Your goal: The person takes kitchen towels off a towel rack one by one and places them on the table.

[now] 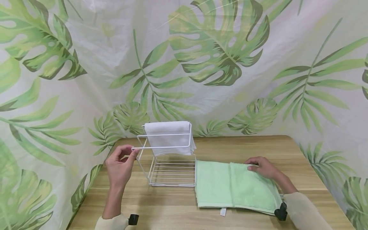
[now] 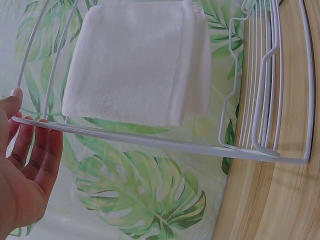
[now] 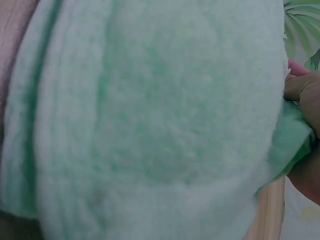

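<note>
My left hand (image 1: 118,164) pinches the upper left corner of a white wire rack (image 1: 172,185) between thumb and fingers. The left wrist view shows the fingers curled under the rack's rail (image 2: 150,141), thumb at its end. A folded white towel (image 1: 168,129) hangs over the rack's top bar. Right beside the rack, a folded light green towel (image 1: 214,182) lies with a small white tag poking out at its near edge. My right hand (image 1: 263,167) grips this towel's far edge near its right side; in the right wrist view the green cloth hides most of the fingers.
The wooden table (image 1: 164,207) carries the rack and green towel. Its back edge meets a hanging leaf-print curtain (image 1: 218,105), which also runs along both sides. A black wrist device (image 1: 281,211) on the right sleeve overlaps the green towel's near right corner.
</note>
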Demonstrator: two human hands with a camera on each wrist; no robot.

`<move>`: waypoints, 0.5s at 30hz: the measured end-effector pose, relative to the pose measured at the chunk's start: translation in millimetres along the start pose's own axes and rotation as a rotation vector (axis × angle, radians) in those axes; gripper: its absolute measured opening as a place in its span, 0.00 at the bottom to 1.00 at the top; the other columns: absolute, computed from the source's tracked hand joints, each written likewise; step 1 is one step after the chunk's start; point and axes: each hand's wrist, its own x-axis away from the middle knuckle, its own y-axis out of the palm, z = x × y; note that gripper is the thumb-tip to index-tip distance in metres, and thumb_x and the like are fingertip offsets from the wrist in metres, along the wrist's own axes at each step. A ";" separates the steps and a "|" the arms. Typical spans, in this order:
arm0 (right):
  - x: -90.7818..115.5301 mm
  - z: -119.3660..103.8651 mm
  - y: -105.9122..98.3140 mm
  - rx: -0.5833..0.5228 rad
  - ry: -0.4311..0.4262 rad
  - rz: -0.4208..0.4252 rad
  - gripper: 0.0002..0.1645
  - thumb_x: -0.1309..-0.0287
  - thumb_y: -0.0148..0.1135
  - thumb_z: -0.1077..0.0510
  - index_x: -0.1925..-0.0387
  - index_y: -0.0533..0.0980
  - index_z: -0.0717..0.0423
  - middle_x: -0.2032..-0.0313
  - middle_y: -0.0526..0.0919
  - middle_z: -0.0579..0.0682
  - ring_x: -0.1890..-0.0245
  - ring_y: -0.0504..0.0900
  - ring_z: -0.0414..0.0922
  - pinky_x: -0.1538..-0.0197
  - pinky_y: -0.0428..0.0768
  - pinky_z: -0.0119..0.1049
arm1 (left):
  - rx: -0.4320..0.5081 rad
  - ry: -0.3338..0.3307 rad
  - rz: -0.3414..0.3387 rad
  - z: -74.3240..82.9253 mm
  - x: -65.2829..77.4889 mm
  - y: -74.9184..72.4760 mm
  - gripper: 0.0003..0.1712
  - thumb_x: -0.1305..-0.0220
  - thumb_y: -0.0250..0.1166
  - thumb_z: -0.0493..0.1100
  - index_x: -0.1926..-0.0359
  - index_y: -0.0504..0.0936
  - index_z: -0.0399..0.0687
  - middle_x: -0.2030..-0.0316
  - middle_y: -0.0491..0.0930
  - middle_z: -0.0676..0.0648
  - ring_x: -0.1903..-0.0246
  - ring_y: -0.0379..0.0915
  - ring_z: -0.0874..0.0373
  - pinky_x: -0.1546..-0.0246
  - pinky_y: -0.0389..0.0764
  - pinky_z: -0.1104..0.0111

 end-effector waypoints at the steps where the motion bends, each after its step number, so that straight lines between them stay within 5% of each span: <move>1: 0.2 0.3 0.6 0.013 0.006 0.007 0.10 0.27 0.66 0.64 0.50 0.87 0.60 0.53 0.92 0.56 0.53 0.86 0.36 0.52 0.85 0.29 | -0.002 0.000 0.001 -0.2 -0.1 0.2 0.10 0.41 0.78 0.27 0.59 0.87 0.32 0.69 0.84 0.66 0.71 0.82 0.74 0.72 0.84 0.84; 15: -1.4 -5.2 -2.4 0.112 0.031 -0.003 0.10 0.29 0.69 0.62 0.49 0.87 0.58 0.54 0.92 0.52 0.53 0.89 0.44 0.50 0.86 0.34 | -0.005 -0.002 0.006 0.3 -0.4 0.6 0.10 0.41 0.79 0.27 0.59 0.88 0.32 0.70 0.84 0.66 0.71 0.82 0.74 0.72 0.84 0.83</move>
